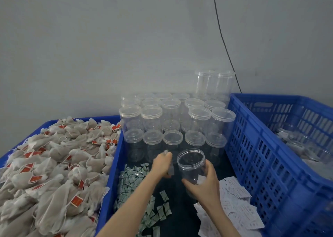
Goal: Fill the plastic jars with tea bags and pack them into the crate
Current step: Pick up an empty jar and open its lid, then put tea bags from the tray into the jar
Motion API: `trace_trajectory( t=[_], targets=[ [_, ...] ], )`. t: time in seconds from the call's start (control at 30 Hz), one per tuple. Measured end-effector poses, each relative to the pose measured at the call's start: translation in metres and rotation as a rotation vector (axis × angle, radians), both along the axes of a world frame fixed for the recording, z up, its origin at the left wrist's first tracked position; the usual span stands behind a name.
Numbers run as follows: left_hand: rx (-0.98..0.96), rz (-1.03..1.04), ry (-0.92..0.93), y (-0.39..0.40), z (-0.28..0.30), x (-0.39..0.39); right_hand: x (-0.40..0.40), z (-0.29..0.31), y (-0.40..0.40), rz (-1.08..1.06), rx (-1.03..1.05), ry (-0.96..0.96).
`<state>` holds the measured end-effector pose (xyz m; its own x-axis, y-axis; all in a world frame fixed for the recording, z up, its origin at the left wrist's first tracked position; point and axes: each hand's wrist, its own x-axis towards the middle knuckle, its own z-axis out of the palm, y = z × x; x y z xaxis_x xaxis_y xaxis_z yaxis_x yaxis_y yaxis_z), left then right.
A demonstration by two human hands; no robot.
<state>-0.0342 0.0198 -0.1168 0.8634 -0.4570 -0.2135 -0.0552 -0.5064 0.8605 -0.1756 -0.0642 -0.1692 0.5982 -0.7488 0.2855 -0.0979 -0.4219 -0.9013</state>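
Open jar (191,164) gripped low in right hand (205,184); left hand (163,162) pinches its clear lid (167,162).
Risk: an elbow swing topples the stacked lidded jars (173,121) behind; tea bags (54,164) lie left, crate (281,146) right.

Stacked lidded jars (173,121) wall off the far end of the dark work surface (178,217), hemmed on the right by a blue slatted crate (266,164) and on the left by the blue rim of a tea-bag bin (115,164). Green sachets (133,179) crowd the left edge, white paper slips (237,209) the right, leaving a bare central lane.
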Motion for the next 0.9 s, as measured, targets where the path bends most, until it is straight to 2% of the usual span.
trace_trajectory(
  t=[0.07,0.17,0.27,0.33,0.43,0.6,0.7,0.8,0.9],
  targets=[
    [-0.023,0.115,0.149,-0.008,-0.020,-0.001,0.002,0.000,0.000,0.032,0.035,-0.039],
    [0.146,0.128,0.109,-0.013,-0.049,0.001,0.002,0.001,-0.002,0.068,0.088,-0.081],
    [0.492,0.059,-0.222,-0.013,-0.065,-0.004,0.001,-0.001,-0.005,0.086,0.159,-0.115],
    [0.697,-0.056,-0.454,-0.012,-0.066,-0.008,0.000,-0.003,-0.006,0.093,0.165,-0.109],
    [0.822,-0.147,-0.638,-0.009,-0.068,-0.003,-0.002,-0.006,-0.007,0.093,0.170,-0.098],
    [0.911,-0.246,-0.685,-0.012,-0.059,-0.001,-0.002,-0.005,-0.003,0.123,0.145,-0.089],
    [0.933,-0.265,-0.706,-0.009,-0.033,0.002,0.004,0.000,0.005,0.164,0.133,-0.096],
    [0.870,-0.282,-0.720,0.006,0.010,0.011,0.012,0.015,0.017,0.219,0.143,-0.133],
    [0.696,-0.180,-0.693,0.042,0.054,0.028,0.022,0.028,0.038,0.285,0.152,-0.168]
  ],
)
